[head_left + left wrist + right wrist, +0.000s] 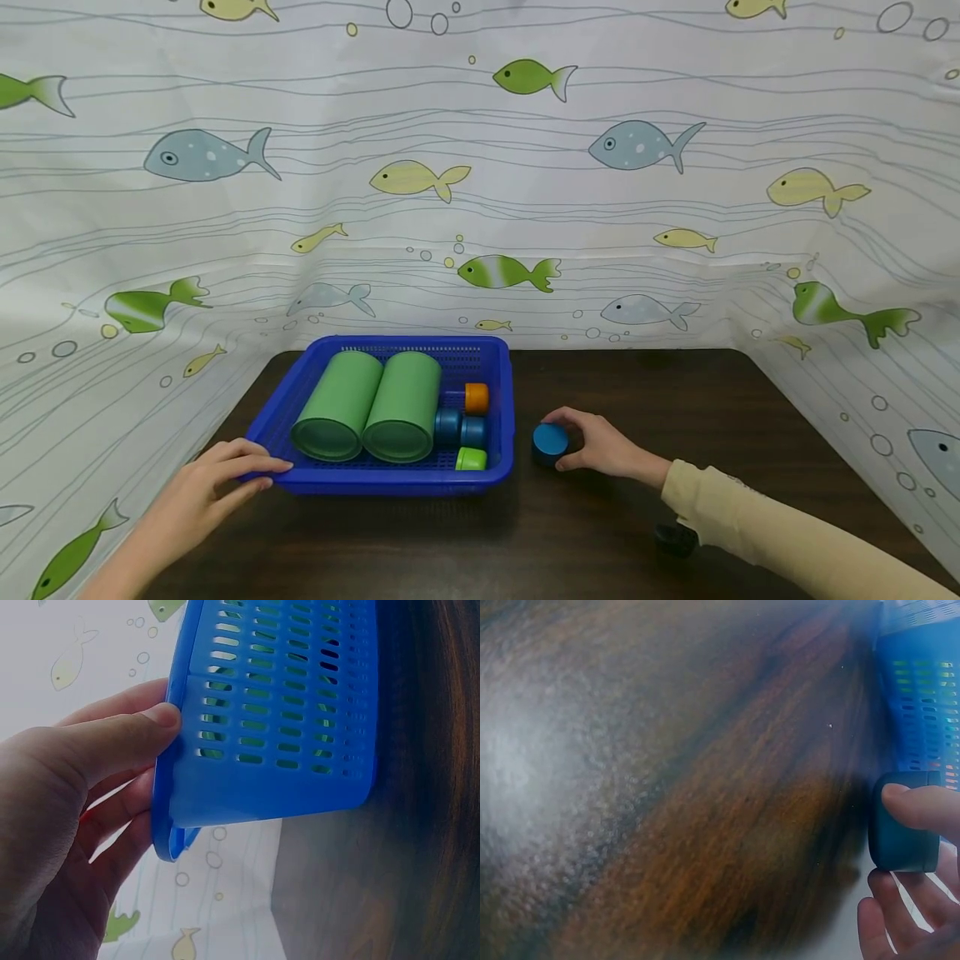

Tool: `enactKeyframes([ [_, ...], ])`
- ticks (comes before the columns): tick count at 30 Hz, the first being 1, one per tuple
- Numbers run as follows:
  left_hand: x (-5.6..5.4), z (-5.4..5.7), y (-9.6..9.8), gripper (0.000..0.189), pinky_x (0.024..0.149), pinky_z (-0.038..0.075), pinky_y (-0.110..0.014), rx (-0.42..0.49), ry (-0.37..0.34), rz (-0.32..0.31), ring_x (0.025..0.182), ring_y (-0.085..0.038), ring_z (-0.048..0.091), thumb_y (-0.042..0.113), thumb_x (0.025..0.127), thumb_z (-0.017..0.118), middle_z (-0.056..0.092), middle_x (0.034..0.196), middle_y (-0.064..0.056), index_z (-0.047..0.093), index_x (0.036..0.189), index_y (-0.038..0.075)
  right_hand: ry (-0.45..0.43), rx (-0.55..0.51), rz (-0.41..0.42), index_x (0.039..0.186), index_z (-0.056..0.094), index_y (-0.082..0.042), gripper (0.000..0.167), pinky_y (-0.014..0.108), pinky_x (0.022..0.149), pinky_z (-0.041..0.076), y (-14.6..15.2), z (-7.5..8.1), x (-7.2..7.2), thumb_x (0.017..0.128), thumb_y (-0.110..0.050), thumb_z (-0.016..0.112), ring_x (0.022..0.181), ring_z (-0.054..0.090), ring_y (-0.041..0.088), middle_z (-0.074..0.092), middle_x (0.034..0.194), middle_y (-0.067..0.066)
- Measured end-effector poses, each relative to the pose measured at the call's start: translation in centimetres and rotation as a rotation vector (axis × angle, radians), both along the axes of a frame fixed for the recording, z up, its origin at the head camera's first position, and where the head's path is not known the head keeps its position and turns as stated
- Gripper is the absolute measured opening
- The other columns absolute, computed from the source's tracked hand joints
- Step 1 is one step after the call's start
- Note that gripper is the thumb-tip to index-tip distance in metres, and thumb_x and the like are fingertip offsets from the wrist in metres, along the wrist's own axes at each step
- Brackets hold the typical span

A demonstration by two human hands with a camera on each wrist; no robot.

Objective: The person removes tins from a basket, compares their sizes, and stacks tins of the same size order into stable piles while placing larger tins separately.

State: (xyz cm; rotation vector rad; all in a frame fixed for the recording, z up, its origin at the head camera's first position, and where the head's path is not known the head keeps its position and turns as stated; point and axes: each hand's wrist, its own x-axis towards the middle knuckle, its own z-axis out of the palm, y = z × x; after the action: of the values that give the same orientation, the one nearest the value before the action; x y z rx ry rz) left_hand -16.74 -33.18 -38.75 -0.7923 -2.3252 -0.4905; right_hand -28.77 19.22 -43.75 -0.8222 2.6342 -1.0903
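Observation:
A blue plastic basket [397, 482] with slotted walls [259, 720] sits left of the middle of the table. My left hand [217, 483] grips its near left rim, thumb on the outer side and fingers behind. Right of the basket, my right hand [603, 446] holds a small blue round container [551, 438] between thumb and fingers, its flat top facing up. In the right wrist view this container [901, 832] shows a rounded bottom edge and a seam near its other end. Inside the basket lie two large green cylinders [342, 400], side by side.
Along the basket's right side are an orange small container [477, 398], two dark blue ones [472, 432] and a lime green one [471, 459]. The dark wooden table [645, 392] meets a fish-patterned sheet [480, 217] at the back and sides.

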Motion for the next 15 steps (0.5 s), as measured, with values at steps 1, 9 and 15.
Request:
enactKeyframes([
  [1, -0.01, -0.02, -0.03, 0.053, 0.082, 0.038, -0.003, 0.004, -0.001, -0.003, 0.094, 0.012, 0.05, -0.009, 0.061, 0.084, 0.062, 0.095, 0.017, 0.077, 0.099, 0.027, -0.003, 0.001, 0.001, 0.132, 0.055, -0.013, 0.059, 0.055, 0.101, 0.048, -0.01, -0.03, -0.02, 0.081, -0.019, 0.082, 0.119, 0.058, 0.032, 0.061, 0.132, 0.012],
  [9, 0.05, -0.05, -0.01, 0.051, 0.082, 0.038, -0.003, 0.012, -0.006, -0.008, 0.094, 0.012, 0.05, -0.008, 0.062, 0.084, 0.063, 0.095, 0.015, 0.077, 0.099, 0.026, -0.013, -0.002, 0.016, 0.132, 0.054, -0.014, 0.059, 0.049, 0.094, 0.053, 0.15, -0.38, -0.22, 0.081, -0.02, 0.082, 0.117, 0.059, 0.031, 0.061, 0.132, 0.012],
  [15, -0.11, -0.03, 0.06, 0.051, 0.085, 0.037, -0.003, 0.027, 0.001, -0.035, 0.095, 0.011, 0.05, -0.01, 0.062, 0.084, 0.064, 0.095, 0.013, 0.077, 0.099, 0.025, -0.022, -0.003, 0.022, 0.133, 0.054, -0.015, 0.059, 0.048, 0.093, 0.054, 0.27, -0.32, -0.32, 0.081, -0.019, 0.082, 0.117, 0.059, 0.031, 0.06, 0.133, 0.012],
])
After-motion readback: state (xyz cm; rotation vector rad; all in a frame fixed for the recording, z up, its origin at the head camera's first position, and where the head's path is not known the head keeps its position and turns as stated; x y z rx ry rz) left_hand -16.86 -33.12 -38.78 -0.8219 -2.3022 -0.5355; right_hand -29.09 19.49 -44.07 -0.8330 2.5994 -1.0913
